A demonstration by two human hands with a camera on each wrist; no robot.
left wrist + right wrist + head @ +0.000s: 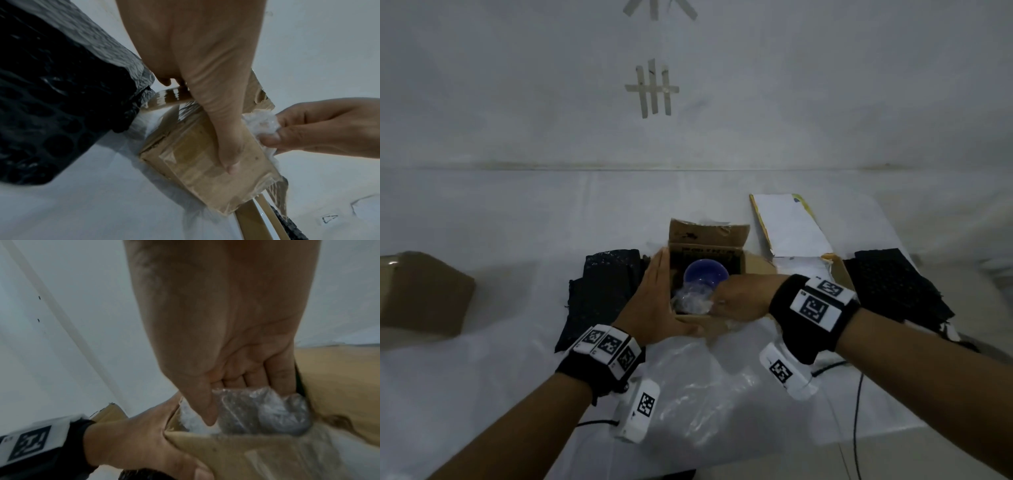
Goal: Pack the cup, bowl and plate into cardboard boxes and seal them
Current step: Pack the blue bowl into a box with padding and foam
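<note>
A small open cardboard box (709, 325) stands in the middle of the white table. Inside it lies a rounded blue vessel (705, 274), cup or bowl I cannot tell, half covered by crumpled clear plastic wrap (690, 301). My left hand (654, 301) lies flat against the box's left wall, its thumb (224, 129) stretched along the front wall (195, 170). My right hand (739, 301) reaches over the box's front right corner and pinches the wrap (259, 123) between thumb and fingers (226, 337), down inside the box (339, 386). The wrap (263, 410) hides the vessel's lower part.
A shut cardboard box (421, 294) sits at the far left. Black bubble sheets lie left (606, 291) and right (893, 284) of the open box. A white flat package (791, 226) leans behind on the right. A clear plastic sheet (705, 383) and cables (856, 411) lie near the table's front edge.
</note>
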